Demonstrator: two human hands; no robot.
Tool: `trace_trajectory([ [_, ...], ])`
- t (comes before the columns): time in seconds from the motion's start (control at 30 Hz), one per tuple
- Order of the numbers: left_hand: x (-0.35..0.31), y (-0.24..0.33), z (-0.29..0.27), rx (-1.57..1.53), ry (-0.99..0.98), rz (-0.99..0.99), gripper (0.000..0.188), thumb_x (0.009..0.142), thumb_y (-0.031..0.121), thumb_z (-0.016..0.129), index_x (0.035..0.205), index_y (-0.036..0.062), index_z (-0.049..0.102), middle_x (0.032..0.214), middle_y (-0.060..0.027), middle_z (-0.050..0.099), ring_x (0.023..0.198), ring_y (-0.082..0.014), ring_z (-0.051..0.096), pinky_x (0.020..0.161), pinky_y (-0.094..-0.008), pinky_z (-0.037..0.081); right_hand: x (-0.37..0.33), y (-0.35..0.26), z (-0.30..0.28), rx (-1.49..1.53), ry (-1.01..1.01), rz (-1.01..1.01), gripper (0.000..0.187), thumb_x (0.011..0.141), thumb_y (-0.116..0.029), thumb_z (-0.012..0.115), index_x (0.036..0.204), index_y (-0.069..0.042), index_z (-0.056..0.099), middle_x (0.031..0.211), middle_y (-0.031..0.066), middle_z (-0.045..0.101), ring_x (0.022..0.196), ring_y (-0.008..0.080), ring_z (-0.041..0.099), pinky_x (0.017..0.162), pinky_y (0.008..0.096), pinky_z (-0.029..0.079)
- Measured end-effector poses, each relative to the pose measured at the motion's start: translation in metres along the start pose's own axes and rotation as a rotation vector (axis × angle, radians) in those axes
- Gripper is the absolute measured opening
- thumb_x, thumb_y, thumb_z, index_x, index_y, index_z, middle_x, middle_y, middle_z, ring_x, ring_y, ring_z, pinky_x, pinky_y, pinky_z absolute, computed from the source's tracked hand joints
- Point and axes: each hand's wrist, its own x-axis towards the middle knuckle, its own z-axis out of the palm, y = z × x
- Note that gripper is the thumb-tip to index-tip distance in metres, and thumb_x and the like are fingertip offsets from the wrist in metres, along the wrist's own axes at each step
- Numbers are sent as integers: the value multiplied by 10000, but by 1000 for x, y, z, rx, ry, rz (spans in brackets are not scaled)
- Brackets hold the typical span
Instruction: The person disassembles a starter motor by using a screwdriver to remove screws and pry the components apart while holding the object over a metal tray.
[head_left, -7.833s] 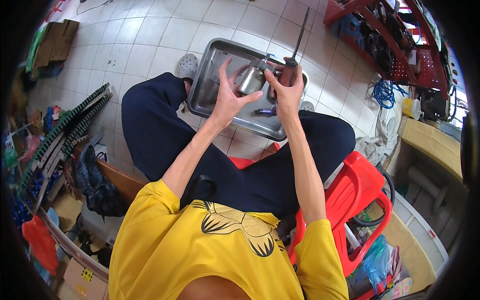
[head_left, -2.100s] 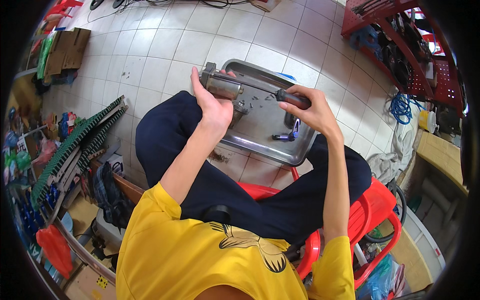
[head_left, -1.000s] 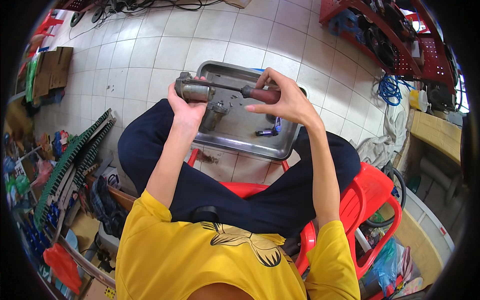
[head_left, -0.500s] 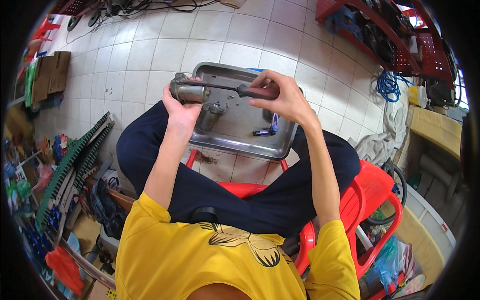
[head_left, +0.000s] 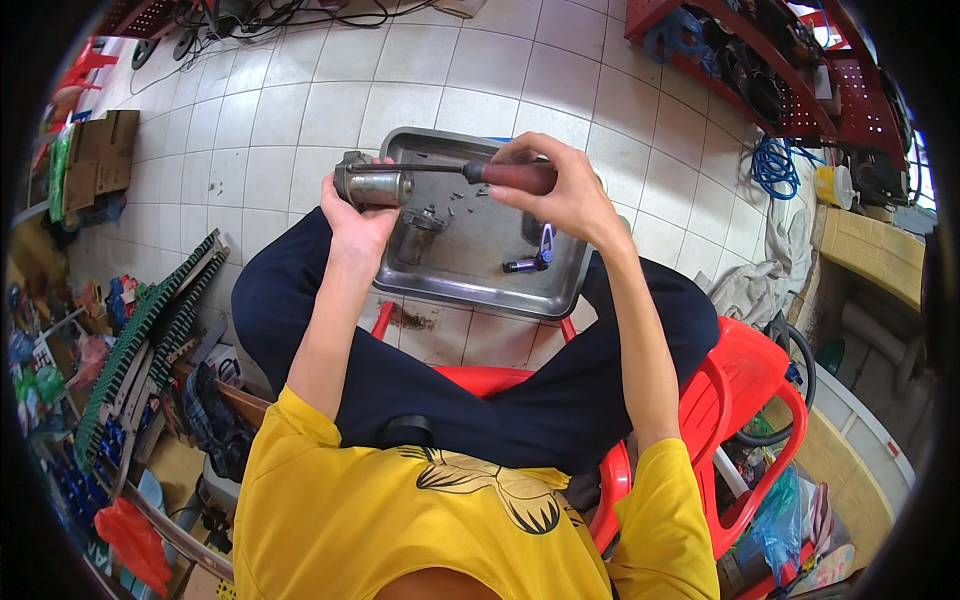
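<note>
My left hand [head_left: 357, 219] is closed around a small cylindrical metal motor [head_left: 376, 188], held level over the left side of a metal tray [head_left: 470, 292]. In my right hand [head_left: 568, 195] is a screwdriver [head_left: 515, 177] with a dark red handle, gripped between thumb and fingers. Its long shaft runs left along the motor's upper side, and the tip reaches the motor's left end, where the exact contact is too small to tell. Below the motor, a second metal motor-like part [head_left: 421, 237] sits in the tray. Several small screws [head_left: 470, 197] lie near the tray's middle, and a purple-and-black tool [head_left: 530, 262] rests at its right.
Red plastic chairs [head_left: 742, 400] stand close on my right. A red metal rack [head_left: 790, 90] is at the far right, with a coiled blue hose [head_left: 776, 168] beside it. Green-edged strips [head_left: 150, 330] and mixed clutter lie on my left, and a cardboard box [head_left: 100, 160] stands farther off.
Both hands, with the motor and screwdriver, have shifted slightly left. The screwdriver handle has turned, showing more of its red side. My left hand keeps its hold.
</note>
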Motion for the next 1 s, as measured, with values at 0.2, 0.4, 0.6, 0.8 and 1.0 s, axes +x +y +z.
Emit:
trace_trajectory([
  [0.2, 0, 1, 0, -14, -23, -21, 409, 983, 418, 466, 1119, 63, 619, 1089, -131, 663, 1082, -327, 653, 977, -561, 524, 10, -28, -7, 169, -65, 478, 366, 862, -287, 847, 1130, -72, 722, 926, 80, 740, 880, 182, 710, 793, 316, 547],
  [0.4, 2, -1, 1, -34, -6, -34, 417, 995, 413, 434, 1126, 63, 619, 1097, -147, 661, 1073, -333, 652, 973, -568, 521, 3, 9, 3, 14, 111, -160, 361, 918, -352, 792, 1121, -63, 721, 995, 87, 762, 784, 159, 716, 721, 298, 544],
  [0.6, 0, 3, 2, -20, 3, -15, 426, 1006, 420, 404, 1118, 73, 624, 1110, -167, 651, 1062, -336, 644, 973, -568, 514, 5, -23, -8, 100, -30, 319, 358, 913, -342, 800, 1044, -26, 694, 925, 129, 795, 724, 167, 724, 702, 318, 568],
  [0.8, 5, 4, -1, -47, 14, -27, 416, 990, 414, 431, 1098, 65, 630, 1106, -161, 656, 1054, -334, 648, 967, -567, 516, 1, -12, 3, 102, 55, 132, 362, 909, -327, 804, 1062, -27, 672, 915, 118, 798, 746, 207, 732, 730, 305, 566],
  [1.0, 8, 7, -2, -11, 3, 19, 436, 972, 437, 446, 1060, 56, 638, 1063, -140, 671, 1030, -331, 657, 945, -557, 533, -2, -8, 3, -110, 52, -72, 369, 921, -318, 788, 1128, -60, 625, 871, 97, 780, 873, 300, 748, 821, 344, 553],
])
